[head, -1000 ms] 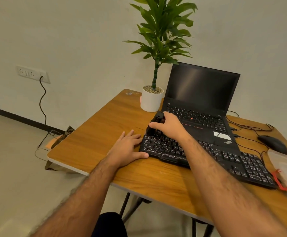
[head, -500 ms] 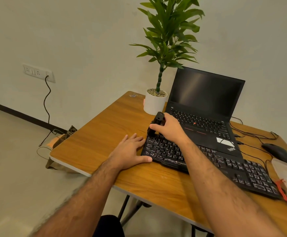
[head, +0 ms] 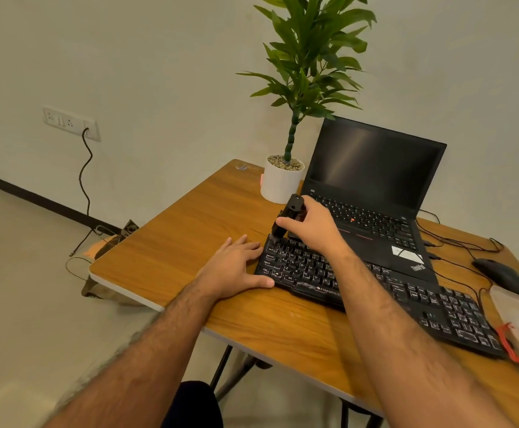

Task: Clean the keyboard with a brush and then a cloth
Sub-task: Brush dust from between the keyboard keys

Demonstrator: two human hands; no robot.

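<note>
Brushing Zebronics keyboard point(head: 375, 285), ThinkPad laptop point(head: 372, 193) behind

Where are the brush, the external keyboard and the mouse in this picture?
brush point(head: 289, 213), head view, on its black handle above the fingers.
external keyboard point(head: 456, 313), head view, on the keys of its right half.
mouse point(head: 503, 275), head view, on its black top shell.
</note>
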